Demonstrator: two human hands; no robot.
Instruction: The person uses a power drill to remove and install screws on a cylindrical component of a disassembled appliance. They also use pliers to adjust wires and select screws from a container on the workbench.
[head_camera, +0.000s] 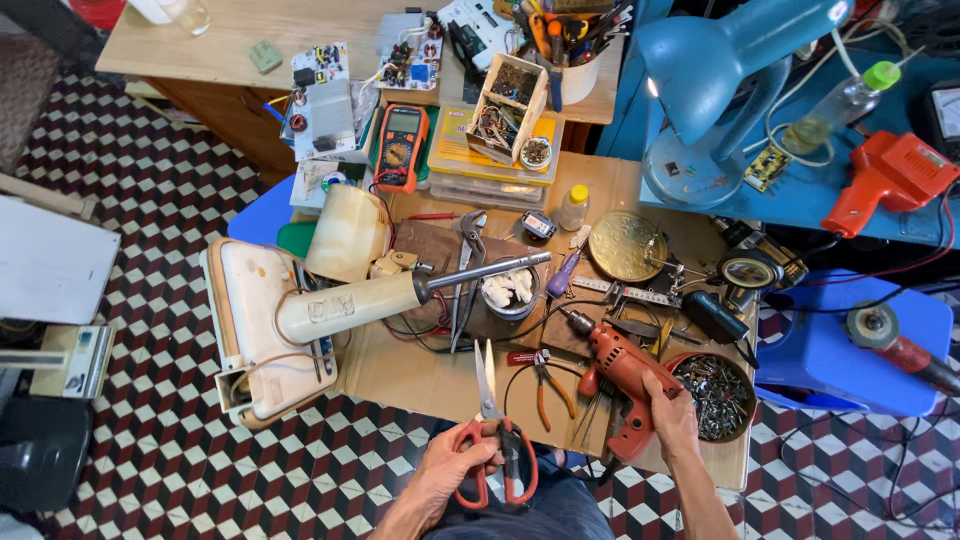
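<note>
My left hand (452, 468) grips the red handles of a pair of scissors (492, 430), blades pointing away from me over the front edge of the wooden worktable (420, 375). My right hand (672, 412) is wrapped around the grip of a red electric drill (620, 372) lying on the table, its chuck pointing up-left. Small orange-handled pliers (550, 385) lie between the two hands. A round bowl full of screws (715, 392) sits just right of the drill.
A cream fan base and motor stem (300, 305) lie at the left. Grey pliers (468, 270), a metal cup with white wadding (508, 290), a brass disc (622, 245), an orange multimeter (400, 145), parts boxes and a blue desk lamp (715, 70) crowd the bench.
</note>
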